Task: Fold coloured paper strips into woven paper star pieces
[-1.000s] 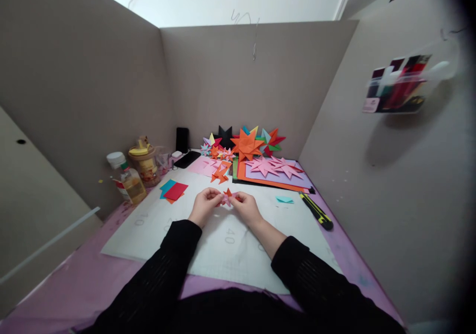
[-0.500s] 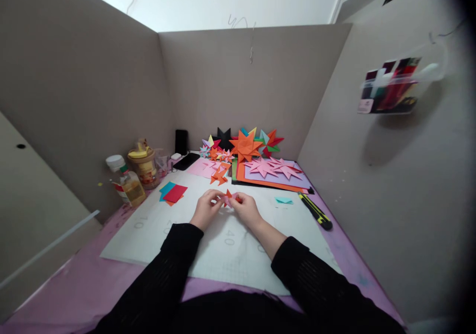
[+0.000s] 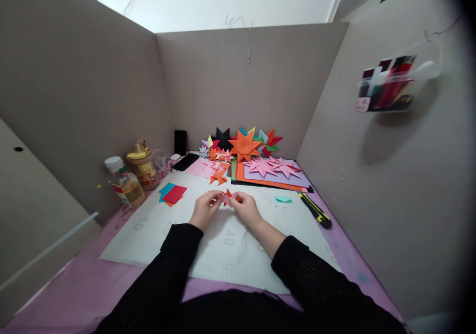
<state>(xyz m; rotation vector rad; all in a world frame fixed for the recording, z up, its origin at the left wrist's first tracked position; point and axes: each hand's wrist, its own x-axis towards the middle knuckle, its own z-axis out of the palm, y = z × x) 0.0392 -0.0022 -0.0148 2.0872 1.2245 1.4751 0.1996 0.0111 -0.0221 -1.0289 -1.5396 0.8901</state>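
Observation:
Between my two hands, just above the white sheet (image 3: 208,225), is a small folded paper star (image 3: 228,195) in orange and pink. My left hand (image 3: 206,208) pinches its left side with thumb and fingertips. The other side is gripped by my right hand (image 3: 245,208), whose fingers cover part of the folds. Beyond the hands lie orange folded paper pieces (image 3: 218,174). A folded turquoise paper piece (image 3: 283,200) rests on the sheet to the right of my right hand. Red, blue and orange paper squares (image 3: 174,193) lie overlapped to the left.
A utility knife (image 3: 314,210) lies at the right edge. Finished paper stars (image 3: 244,146) lean at the back wall, with pink stars (image 3: 262,167) on stacked coloured sheets. At the left stand a glue bottle (image 3: 131,189) and a jar (image 3: 143,167); a black phone (image 3: 186,162) lies behind.
The view has shifted very slightly. Both hands stay almost in place on the paper star, with a bit more pink paper showing by the left fingertips.

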